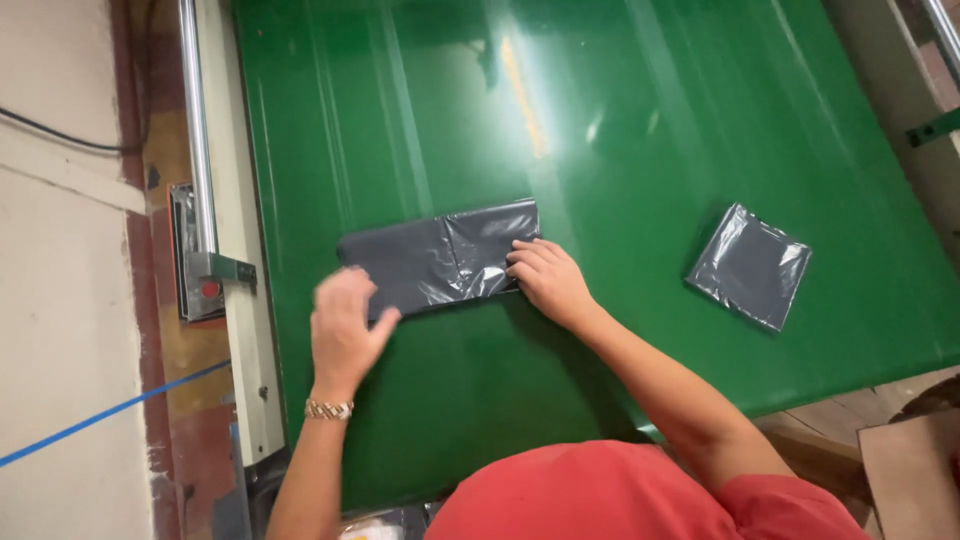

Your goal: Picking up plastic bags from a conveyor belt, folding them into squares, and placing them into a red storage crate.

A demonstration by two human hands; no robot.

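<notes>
- dark grey plastic bag [440,257], folded, lies flat on the green belt [620,120]; long axis runs left-right across the view.
- right hand [548,278] presses the bag's right end, fingers flat and spread, gripping nothing.
- left hand [345,325], blurred, fingers loose, at the bag's left near corner.
- second folded bag [749,266] lies well apart to the right.
- metal rail [197,130] along the belt's left edge.

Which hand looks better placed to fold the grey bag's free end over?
Probably the left hand: it is at the loose left end of the grey plastic bag, while the right hand presses flat on the right part.
</notes>
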